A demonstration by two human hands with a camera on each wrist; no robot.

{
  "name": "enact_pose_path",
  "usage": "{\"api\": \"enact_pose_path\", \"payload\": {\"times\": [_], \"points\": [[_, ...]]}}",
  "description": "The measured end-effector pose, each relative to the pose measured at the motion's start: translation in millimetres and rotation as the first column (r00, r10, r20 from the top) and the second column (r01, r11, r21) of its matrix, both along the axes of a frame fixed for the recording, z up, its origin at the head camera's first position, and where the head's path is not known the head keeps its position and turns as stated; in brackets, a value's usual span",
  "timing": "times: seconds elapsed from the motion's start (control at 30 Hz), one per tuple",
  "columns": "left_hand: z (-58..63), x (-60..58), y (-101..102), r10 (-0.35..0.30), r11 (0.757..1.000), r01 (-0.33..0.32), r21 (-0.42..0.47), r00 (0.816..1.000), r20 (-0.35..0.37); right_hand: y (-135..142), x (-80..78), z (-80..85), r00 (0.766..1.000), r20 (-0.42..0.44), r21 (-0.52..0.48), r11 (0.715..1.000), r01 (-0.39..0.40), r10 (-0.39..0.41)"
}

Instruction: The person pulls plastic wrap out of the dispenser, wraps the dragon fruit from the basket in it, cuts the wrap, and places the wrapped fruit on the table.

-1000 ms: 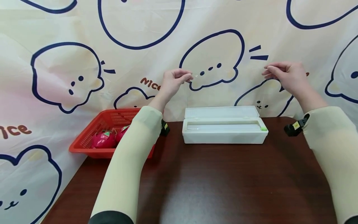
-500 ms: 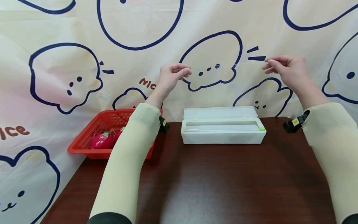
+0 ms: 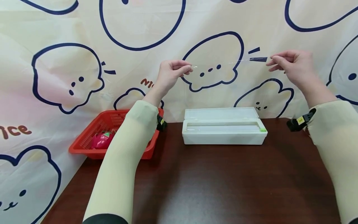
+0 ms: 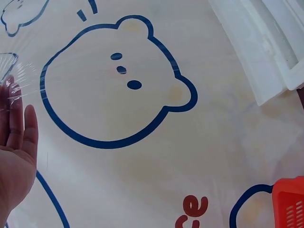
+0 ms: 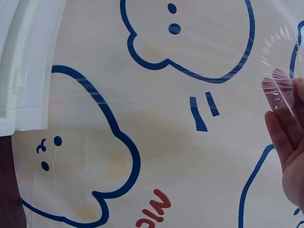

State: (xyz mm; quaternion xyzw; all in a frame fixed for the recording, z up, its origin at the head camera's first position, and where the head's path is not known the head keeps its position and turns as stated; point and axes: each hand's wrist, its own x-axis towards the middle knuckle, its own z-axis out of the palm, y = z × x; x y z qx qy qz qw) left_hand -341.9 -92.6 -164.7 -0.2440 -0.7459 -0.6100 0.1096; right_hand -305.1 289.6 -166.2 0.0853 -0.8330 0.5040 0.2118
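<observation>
a sheet of clear film [image 3: 223, 74] is up in the air, stretched between two hands above the far edge of the table [image 3: 218, 180]. i think the step in hand is holding that film out flat. it seems to call for a tight pinch and even hands next, so the film doesn't fold or stick to itself. i can't tell if its low end is stuck to the box.

the left hand [image 3: 169, 73] pinches one corner with thumb and fingertips together. the right hand [image 3: 300, 65] pinches the other corner the same way, its small fingers a bit looser. the film has little creases where they hold it.

the white box [image 3: 223, 137] sits at the far edge of the table, with its lid [image 3: 221, 113] tipped back. the red basket [image 3: 84, 150] is at the far left corner, with pink fruit [image 3: 101, 141] in it.

a second ago the right hand was lower and nearer to the left. now it's higher, and the left has gone up a little too. the left sleeve [image 3: 123, 155] hides more of the fruit. the box and basket haven't moved.
</observation>
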Motion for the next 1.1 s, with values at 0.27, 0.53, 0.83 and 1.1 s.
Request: {"api": "enact_pose_path", "payload": {"times": [0.27, 0.53, 0.83, 1.1], "points": [[6.4, 5.7, 1.0, 0.001, 0.999, 0.0, 0.054, 1.0, -0.017, 2.3, 3.0, 9.5, 1.0, 0.006, 0.007, 1.0, -0.006, 0.006], [12.2, 9.6, 2.3, 0.011, 0.998, -0.007, 0.064, 0.999, -0.053, 3.8, 8.4, 15.7, 1.0, -0.013, -0.058, 0.998, -0.028, 0.028], [23.5, 13.0, 0.6, 0.017, 0.999, -0.014, 0.03, 0.996, -0.089, 4.8, 12.9, 22.3, 1.0, -0.012, -0.065, 0.998, -0.023, 0.022], [31.4, 14.8, 2.3, 0.035, 0.998, -0.03, 0.053, 0.995, -0.098, 3.0, 16.1, 29.5, 0.997, -0.064, -0.085, 0.995, -0.043, 0.037]]}}
